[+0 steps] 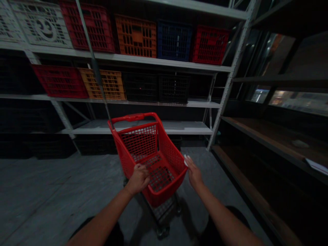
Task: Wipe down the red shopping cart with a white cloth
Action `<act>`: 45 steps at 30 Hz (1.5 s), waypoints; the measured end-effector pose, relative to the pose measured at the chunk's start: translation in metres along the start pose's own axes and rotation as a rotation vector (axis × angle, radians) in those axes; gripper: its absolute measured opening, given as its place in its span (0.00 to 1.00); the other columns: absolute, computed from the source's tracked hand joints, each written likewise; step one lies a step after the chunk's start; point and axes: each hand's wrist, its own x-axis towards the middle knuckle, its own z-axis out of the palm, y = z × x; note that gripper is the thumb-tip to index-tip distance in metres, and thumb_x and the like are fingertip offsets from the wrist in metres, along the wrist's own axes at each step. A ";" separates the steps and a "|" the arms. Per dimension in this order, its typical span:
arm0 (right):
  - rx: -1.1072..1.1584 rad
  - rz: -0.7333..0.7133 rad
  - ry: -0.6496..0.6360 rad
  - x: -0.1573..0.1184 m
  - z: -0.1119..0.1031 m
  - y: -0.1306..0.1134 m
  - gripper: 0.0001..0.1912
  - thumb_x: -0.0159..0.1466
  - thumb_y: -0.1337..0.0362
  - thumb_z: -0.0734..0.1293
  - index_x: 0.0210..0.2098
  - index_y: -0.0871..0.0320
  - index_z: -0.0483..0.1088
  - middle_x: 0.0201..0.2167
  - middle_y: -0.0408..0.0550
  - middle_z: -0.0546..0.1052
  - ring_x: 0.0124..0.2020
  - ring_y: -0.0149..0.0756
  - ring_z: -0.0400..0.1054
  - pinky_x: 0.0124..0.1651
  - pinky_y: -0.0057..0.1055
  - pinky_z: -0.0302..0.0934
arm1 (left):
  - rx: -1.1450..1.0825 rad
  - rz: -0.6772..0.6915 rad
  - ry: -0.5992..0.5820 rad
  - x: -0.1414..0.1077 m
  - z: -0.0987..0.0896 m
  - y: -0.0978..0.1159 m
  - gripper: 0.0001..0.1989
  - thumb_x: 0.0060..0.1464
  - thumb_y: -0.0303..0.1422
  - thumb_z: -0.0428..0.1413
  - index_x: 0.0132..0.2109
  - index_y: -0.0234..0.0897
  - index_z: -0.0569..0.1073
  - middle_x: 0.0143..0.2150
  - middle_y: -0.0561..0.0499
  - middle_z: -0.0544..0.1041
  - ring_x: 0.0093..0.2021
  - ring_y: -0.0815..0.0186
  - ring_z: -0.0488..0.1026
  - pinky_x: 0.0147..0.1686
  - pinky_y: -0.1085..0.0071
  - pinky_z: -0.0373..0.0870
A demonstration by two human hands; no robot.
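Since the right hand (194, 172) only pinches a white slip (185, 160), the left hand (138, 178) clasping the red cart (139, 141), it could fall

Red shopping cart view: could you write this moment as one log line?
left hand: on red shopping cart rim | right hand: white slip at fingertips, beside cart | nearby: plastic crates on metal shelving

Bare forearms (222, 218), left hand (138, 179) and right hand (194, 172) — dark clothing (230, 213) below, too dim for detail.
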 end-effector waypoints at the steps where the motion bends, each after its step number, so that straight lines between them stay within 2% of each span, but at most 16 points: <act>1: 0.049 0.012 0.018 -0.003 0.008 -0.007 0.22 0.63 0.72 0.53 0.53 0.53 0.64 0.55 0.46 0.67 0.61 0.37 0.51 0.59 0.47 0.52 | 0.004 0.001 -0.026 0.000 -0.003 -0.002 0.13 0.51 0.29 0.43 0.22 0.36 0.66 0.23 0.53 0.70 0.32 0.67 0.64 0.44 0.61 0.54; 3: 0.103 0.021 0.045 -0.011 0.021 -0.023 0.20 0.63 0.71 0.54 0.52 0.53 0.67 0.52 0.46 0.70 0.61 0.38 0.52 0.59 0.47 0.53 | 0.029 -0.018 -0.087 -0.001 -0.012 -0.004 0.13 0.51 0.28 0.43 0.23 0.37 0.68 0.25 0.52 0.72 0.34 0.66 0.65 0.46 0.60 0.54; 5: 0.127 0.014 0.045 -0.019 0.026 -0.038 0.20 0.64 0.70 0.54 0.52 0.53 0.67 0.51 0.47 0.70 0.60 0.38 0.52 0.59 0.45 0.54 | 0.099 -0.101 -0.092 -0.002 -0.023 -0.001 0.11 0.50 0.28 0.44 0.29 0.38 0.71 0.34 0.49 0.75 0.42 0.62 0.67 0.50 0.55 0.52; 7: 0.149 0.013 0.031 -0.027 0.028 -0.053 0.20 0.64 0.70 0.54 0.53 0.52 0.65 0.53 0.47 0.68 0.61 0.38 0.52 0.58 0.44 0.56 | 0.195 -0.247 -0.024 -0.003 -0.032 0.012 0.13 0.51 0.29 0.45 0.38 0.37 0.72 0.47 0.44 0.73 0.52 0.56 0.63 0.54 0.50 0.47; 9: 0.163 0.011 0.009 -0.037 0.030 -0.071 0.20 0.65 0.69 0.53 0.55 0.52 0.63 0.55 0.47 0.66 0.61 0.37 0.51 0.58 0.44 0.56 | 0.241 -0.395 0.022 -0.002 -0.033 0.037 0.16 0.55 0.33 0.43 0.45 0.35 0.71 0.53 0.40 0.69 0.55 0.54 0.61 0.55 0.50 0.48; 12: 0.153 -0.059 -0.090 -0.053 0.032 -0.097 0.22 0.66 0.69 0.52 0.58 0.51 0.57 0.57 0.47 0.63 0.62 0.37 0.48 0.60 0.46 0.53 | 0.092 -0.483 -0.150 -0.003 -0.022 0.080 0.23 0.59 0.43 0.36 0.43 0.34 0.71 0.41 0.40 0.76 0.42 0.58 0.72 0.44 0.59 0.64; 15: 0.176 -0.235 -0.244 -0.058 0.026 -0.112 0.24 0.66 0.70 0.52 0.61 0.51 0.51 0.59 0.47 0.60 0.62 0.36 0.46 0.60 0.45 0.52 | 0.030 -0.509 -0.269 -0.011 -0.008 0.104 0.30 0.58 0.47 0.32 0.41 0.33 0.73 0.33 0.39 0.77 0.35 0.57 0.75 0.34 0.64 0.67; 18: 0.206 -0.359 -0.298 -0.039 0.012 -0.112 0.25 0.66 0.71 0.51 0.61 0.49 0.50 0.58 0.45 0.62 0.62 0.34 0.48 0.59 0.43 0.54 | 0.045 -0.506 -0.288 -0.024 -0.003 0.099 0.33 0.58 0.49 0.30 0.37 0.34 0.74 0.32 0.40 0.78 0.34 0.56 0.75 0.33 0.63 0.67; 22: 0.106 -0.323 -0.181 -0.007 0.009 -0.107 0.25 0.66 0.72 0.49 0.62 0.52 0.49 0.60 0.48 0.58 0.64 0.35 0.42 0.61 0.46 0.49 | 0.084 -0.501 -0.281 -0.037 -0.008 0.084 0.33 0.57 0.50 0.30 0.35 0.36 0.74 0.31 0.42 0.78 0.33 0.56 0.75 0.33 0.63 0.67; 27: 0.039 -0.608 -0.462 -0.009 0.036 -0.102 0.25 0.67 0.71 0.50 0.62 0.54 0.46 0.60 0.47 0.59 0.64 0.34 0.40 0.62 0.44 0.47 | 0.079 -0.460 -0.252 -0.045 -0.009 0.075 0.29 0.58 0.46 0.32 0.36 0.36 0.74 0.32 0.42 0.78 0.33 0.57 0.75 0.33 0.64 0.66; 30: -0.033 -0.699 -0.543 0.011 0.044 -0.084 0.25 0.67 0.72 0.50 0.62 0.54 0.47 0.59 0.47 0.60 0.63 0.32 0.42 0.62 0.43 0.45 | 0.088 -0.432 -0.253 -0.050 -0.009 0.069 0.29 0.58 0.47 0.32 0.35 0.37 0.74 0.31 0.42 0.78 0.33 0.58 0.75 0.33 0.65 0.65; 35: -0.139 -0.492 -0.386 0.061 0.057 -0.059 0.26 0.65 0.75 0.50 0.61 0.57 0.50 0.59 0.52 0.61 0.63 0.34 0.45 0.60 0.45 0.49 | 0.101 -0.380 -0.265 -0.054 -0.008 0.059 0.28 0.58 0.46 0.32 0.33 0.39 0.73 0.30 0.45 0.78 0.32 0.59 0.75 0.31 0.66 0.66; 37: -0.109 -0.456 -0.307 0.051 0.063 -0.065 0.26 0.64 0.75 0.50 0.61 0.57 0.50 0.58 0.53 0.61 0.63 0.35 0.45 0.60 0.46 0.50 | 0.106 -0.366 -0.256 -0.055 -0.008 0.056 0.27 0.59 0.45 0.33 0.34 0.39 0.73 0.30 0.45 0.78 0.32 0.60 0.75 0.31 0.66 0.66; 39: -0.063 -0.476 -0.284 0.020 0.066 -0.081 0.26 0.64 0.75 0.50 0.62 0.57 0.49 0.59 0.52 0.61 0.63 0.35 0.44 0.60 0.47 0.50 | 0.107 -0.353 -0.242 -0.054 -0.008 0.052 0.26 0.59 0.44 0.34 0.35 0.39 0.73 0.31 0.45 0.78 0.32 0.60 0.75 0.32 0.66 0.66; 42: -0.032 -0.564 -0.375 -0.035 0.059 -0.113 0.28 0.64 0.74 0.51 0.63 0.59 0.45 0.60 0.52 0.59 0.63 0.37 0.43 0.61 0.47 0.49 | 0.078 -0.324 -0.242 -0.052 -0.010 0.048 0.25 0.59 0.43 0.35 0.34 0.37 0.74 0.31 0.44 0.77 0.33 0.60 0.74 0.32 0.67 0.65; 45: -0.062 -0.637 -0.462 -0.058 0.042 -0.133 0.28 0.64 0.73 0.53 0.63 0.62 0.44 0.60 0.54 0.57 0.63 0.38 0.43 0.61 0.45 0.50 | 0.031 -0.292 -0.234 -0.051 -0.011 0.046 0.24 0.59 0.42 0.36 0.34 0.36 0.74 0.30 0.44 0.77 0.32 0.62 0.74 0.32 0.69 0.65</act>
